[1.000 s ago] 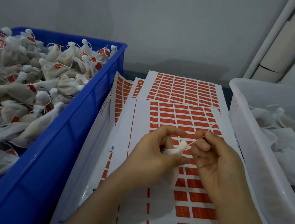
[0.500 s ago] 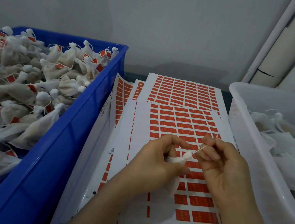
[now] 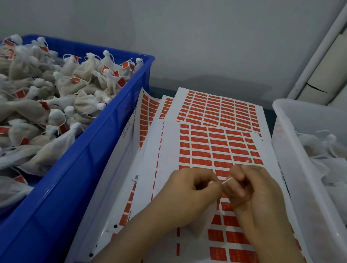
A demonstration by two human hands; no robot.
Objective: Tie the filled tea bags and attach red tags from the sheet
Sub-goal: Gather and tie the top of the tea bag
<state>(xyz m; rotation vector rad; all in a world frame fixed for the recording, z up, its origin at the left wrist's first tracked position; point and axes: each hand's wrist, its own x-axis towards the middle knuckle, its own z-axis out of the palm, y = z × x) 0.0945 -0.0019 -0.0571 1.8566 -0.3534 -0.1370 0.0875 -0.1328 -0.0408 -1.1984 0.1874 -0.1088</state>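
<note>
The right hand (image 3: 255,194) pinches a short taut string (image 3: 227,180), fingers curled tight; the left hand (image 3: 190,191) curls round the tea bag (image 3: 202,222), whose body hangs below it at lower centre. Half a second ago the bag's white neck showed between the hands; now the hands have closed together and hide it. Beneath lies the sheet of red tags (image 3: 217,146). A blue crate (image 3: 87,164) of tagged bags fills the left, a white tub (image 3: 296,171) the right.

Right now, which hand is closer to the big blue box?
Left. The left hand is beside the blue box, over the tag sheet. The right hand is farther away, nearer the white tub.
</note>
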